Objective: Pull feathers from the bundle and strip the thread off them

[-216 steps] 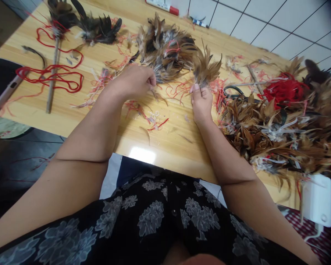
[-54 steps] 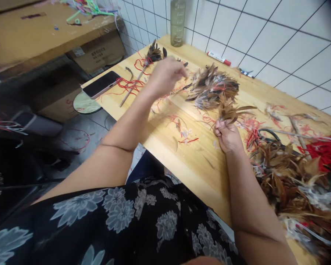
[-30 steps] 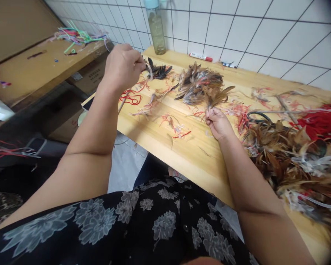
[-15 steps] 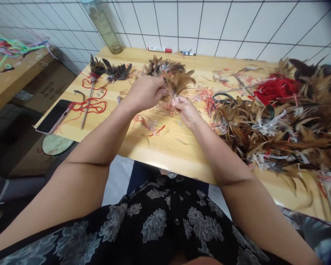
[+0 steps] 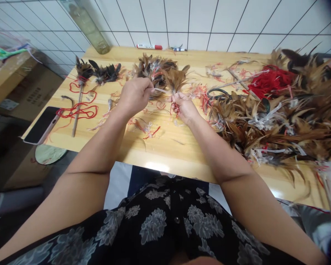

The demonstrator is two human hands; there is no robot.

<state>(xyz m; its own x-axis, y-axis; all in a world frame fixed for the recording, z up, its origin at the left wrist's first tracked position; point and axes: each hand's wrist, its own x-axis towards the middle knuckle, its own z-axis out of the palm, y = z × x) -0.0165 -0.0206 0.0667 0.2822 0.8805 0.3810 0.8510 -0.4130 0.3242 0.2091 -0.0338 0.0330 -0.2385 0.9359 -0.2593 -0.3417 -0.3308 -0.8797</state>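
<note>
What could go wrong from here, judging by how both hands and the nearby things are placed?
The white strip could slip, as the left hand seems to pinch only its end. The feathers might splay or drop if the right hand loosens its grip at their base. Loose threads beside the right hand could get caught among those feathers.

- Two hands, both mine: left hand [image 5: 136,95], right hand [image 5: 184,106].
- Three separate feather bunches: one brown bunch [image 5: 176,78] in my right hand, two dark bunches [image 5: 107,73] at left.
- Two feather heaps [image 5: 278,138].
- One white strip [image 5: 160,90] in my left hand; others in the big heap, too tangled to count.
- Two clumps of red string [image 5: 273,81].
- Two markers [image 5: 149,46].
- At least two sticks [image 5: 77,110].
- One phone [image 5: 40,125].
- One bottle [image 5: 87,30].
</note>
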